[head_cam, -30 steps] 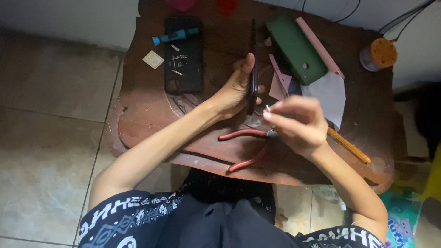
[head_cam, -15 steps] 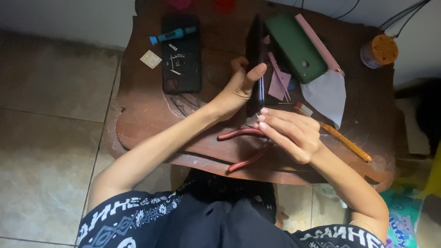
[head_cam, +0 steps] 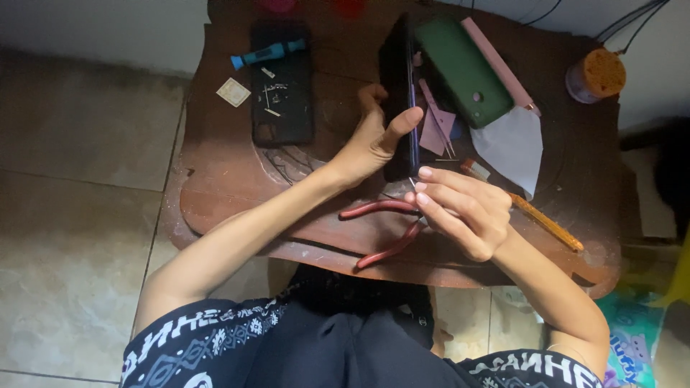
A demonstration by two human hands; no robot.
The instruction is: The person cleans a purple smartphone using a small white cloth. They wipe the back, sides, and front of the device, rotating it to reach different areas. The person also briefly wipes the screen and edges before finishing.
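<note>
My left hand [head_cam: 374,140] holds a dark phone [head_cam: 399,79] upright on its edge over the small wooden table [head_cam: 215,194], thumb pressed on its side. My right hand [head_cam: 460,208] pinches a thin metal tool [head_cam: 412,184] at the phone's lower end, fingers closed on it. Red-handled pliers [head_cam: 381,230] lie on the table just under my right hand.
A black phone back cover [head_cam: 282,86] with small parts lies at the left, a blue tool [head_cam: 267,53] above it, a small square chip [head_cam: 233,92] beside it. A green case [head_cam: 461,70], pink strips [head_cam: 435,122], grey sheet [head_cam: 512,144], orange-handled tool [head_cam: 546,223] and orange-lidded jar [head_cam: 595,75] sit right.
My right hand has moved lower and left toward the phone's bottom end. My left hand has tipped the phone more upright and shifted its thumb along the side.
</note>
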